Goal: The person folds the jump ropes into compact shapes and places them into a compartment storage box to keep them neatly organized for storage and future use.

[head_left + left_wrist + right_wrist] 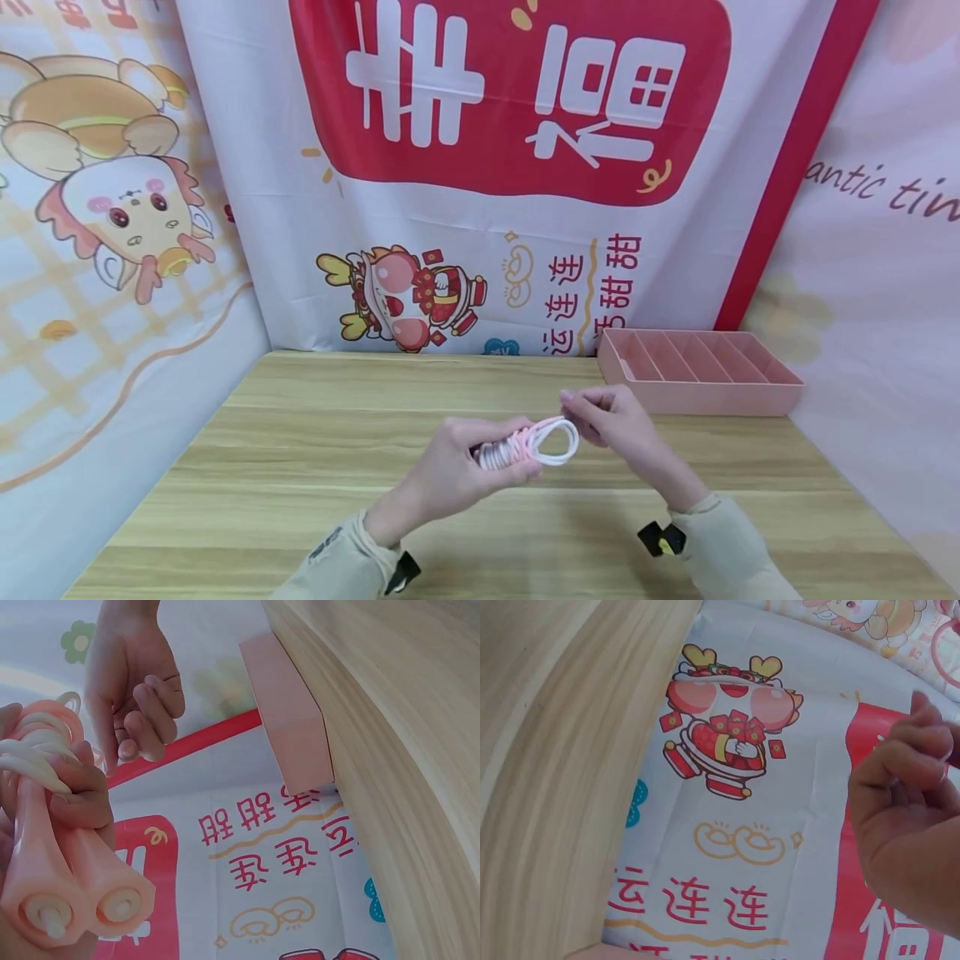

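Observation:
A jump rope has two pink handles (112,889) side by side, with its white and pink cord (34,761) wound round them. My left hand (472,458) grips the bundle, its fingers curled round the handles and cord. Beyond that grip, a white loop of cord (558,442) sticks out to the right in the head view. Close by the loop, my right hand (603,417) has loosely bent fingers, with nothing visible held between them. The right wrist view shows this right hand (911,787) from the side, partly cut off by the frame edge.
A pink divided box (705,396) with several compartments stands at the back right of the wooden table (300,467). Behind the table hangs a red and white printed cloth (510,208). Patterned cloths also line the left and right sides.

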Demonstrator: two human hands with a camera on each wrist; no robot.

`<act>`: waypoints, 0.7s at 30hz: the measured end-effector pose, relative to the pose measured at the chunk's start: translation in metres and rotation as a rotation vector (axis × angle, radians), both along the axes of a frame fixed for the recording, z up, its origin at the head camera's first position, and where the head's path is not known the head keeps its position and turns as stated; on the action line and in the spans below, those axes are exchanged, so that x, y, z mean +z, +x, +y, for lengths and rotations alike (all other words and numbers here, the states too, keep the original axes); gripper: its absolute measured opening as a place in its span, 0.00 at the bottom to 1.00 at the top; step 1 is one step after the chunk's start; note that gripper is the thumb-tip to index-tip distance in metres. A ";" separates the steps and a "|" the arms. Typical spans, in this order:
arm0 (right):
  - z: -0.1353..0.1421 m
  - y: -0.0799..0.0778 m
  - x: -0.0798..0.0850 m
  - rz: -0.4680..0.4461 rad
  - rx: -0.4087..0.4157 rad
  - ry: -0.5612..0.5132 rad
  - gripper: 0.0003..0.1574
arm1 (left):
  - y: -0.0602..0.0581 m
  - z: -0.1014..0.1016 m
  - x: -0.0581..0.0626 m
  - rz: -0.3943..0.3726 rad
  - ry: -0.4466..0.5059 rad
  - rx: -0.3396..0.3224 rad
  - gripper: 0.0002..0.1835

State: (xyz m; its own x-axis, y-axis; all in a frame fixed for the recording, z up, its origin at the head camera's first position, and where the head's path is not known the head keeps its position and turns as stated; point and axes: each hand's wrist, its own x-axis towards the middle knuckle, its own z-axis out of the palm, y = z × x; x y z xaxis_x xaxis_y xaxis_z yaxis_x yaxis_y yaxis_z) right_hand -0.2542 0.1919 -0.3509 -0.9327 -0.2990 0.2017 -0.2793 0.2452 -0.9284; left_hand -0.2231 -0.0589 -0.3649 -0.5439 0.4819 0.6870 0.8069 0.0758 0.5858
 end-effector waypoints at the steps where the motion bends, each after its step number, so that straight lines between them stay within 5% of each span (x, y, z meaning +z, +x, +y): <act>1: 0.001 0.001 0.002 0.039 -0.027 -0.006 0.23 | 0.000 0.000 0.000 -0.029 0.007 0.005 0.20; 4: 0.003 0.008 0.008 0.196 -0.080 -0.010 0.16 | -0.001 -0.002 0.001 -0.115 0.013 0.045 0.22; 8: 0.002 0.019 0.017 0.472 -0.042 0.040 0.03 | -0.003 -0.004 0.002 -0.223 0.013 0.105 0.22; 13: -0.008 0.025 0.019 0.751 -0.026 0.149 0.12 | -0.002 -0.006 0.003 -0.299 0.009 0.126 0.23; 21: -0.018 0.030 0.017 0.761 -0.059 0.317 0.10 | 0.000 -0.005 0.004 -0.294 -0.030 0.118 0.23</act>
